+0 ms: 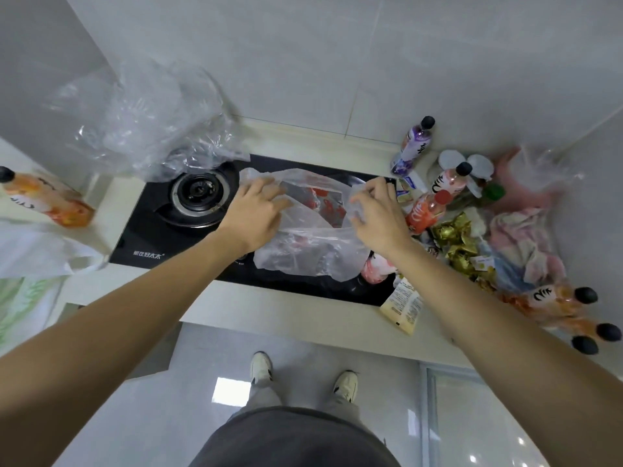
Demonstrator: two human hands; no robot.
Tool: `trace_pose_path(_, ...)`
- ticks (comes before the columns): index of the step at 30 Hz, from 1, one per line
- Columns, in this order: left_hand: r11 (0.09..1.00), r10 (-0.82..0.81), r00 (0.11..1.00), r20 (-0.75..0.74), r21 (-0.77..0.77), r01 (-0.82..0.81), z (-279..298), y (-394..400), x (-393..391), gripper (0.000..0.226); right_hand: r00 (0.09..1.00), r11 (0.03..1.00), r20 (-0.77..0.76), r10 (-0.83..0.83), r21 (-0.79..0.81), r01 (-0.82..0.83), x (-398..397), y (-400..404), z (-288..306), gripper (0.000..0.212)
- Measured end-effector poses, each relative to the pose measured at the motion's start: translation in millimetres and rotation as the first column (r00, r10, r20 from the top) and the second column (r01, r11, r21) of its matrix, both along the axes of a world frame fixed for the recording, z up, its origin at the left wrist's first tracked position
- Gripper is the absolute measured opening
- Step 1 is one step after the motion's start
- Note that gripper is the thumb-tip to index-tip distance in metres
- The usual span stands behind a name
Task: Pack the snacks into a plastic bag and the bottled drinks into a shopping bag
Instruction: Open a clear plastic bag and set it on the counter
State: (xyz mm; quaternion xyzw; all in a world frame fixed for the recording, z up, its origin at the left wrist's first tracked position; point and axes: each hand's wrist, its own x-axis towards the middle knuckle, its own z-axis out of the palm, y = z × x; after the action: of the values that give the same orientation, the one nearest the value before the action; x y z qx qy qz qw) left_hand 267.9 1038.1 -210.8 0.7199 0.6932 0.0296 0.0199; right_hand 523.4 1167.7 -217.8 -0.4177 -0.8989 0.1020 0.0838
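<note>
Grey wall tiles rise behind a pale counter (290, 318) with a black gas hob (188, 237) set into it, seen from the head camera looking down past the person's own arms and shoes.

On the hob lies a thin plastic bag (303, 244) with red-printed snack packets showing through it. The left hand (254, 214) is spread flat on the bag's left side, fingers pressing the film rather than closed around anything. The right hand (379, 217) pinches the film at the bag's far right edge between thumb and fingertips. Held this way, the pair seem to be parting the mouth so more snacks can go in.

Just right of the bag is the waiting heap: gold-wrapped sweets (453, 237), a cream packet (403, 306) at the near edge, and standing drink bottles (426, 207). More bottles (569, 311) lie on their sides at near right. One orange bottle (43, 200) lies far left, beside a white shopping bag (33, 251), likely where the drinks belong. A crumpled clear bag (141, 123) sits behind the burner.
</note>
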Motion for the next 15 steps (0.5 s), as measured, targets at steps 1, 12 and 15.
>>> trace_pose_path(1, 0.999, 0.006, 1.000, 0.030, -0.053, -0.004, -0.5, 4.1, 2.3, 0.042, 0.999, 1.000, 0.048, 0.009, 0.021, -0.010, 1.1, 1.6, 0.5, 0.033)
trace_pose_path(12, 0.970, -0.025, 0.998, -0.053, -0.243, 0.011, -34.8, 32.9, 6.6, 0.055, 0.926, 0.933, 0.181, 0.331, -0.213, -0.291, 7.3, 15.7, -5.2, 0.047)
trace_pose_path(15, 0.963, -0.025, 0.999, -0.047, -0.269, 0.012, -36.8, 46.4, 9.1, 0.054, 0.924, 0.924, 0.204, 0.324, -0.277, -0.263, 4.0, 16.0, -4.8, 0.043)
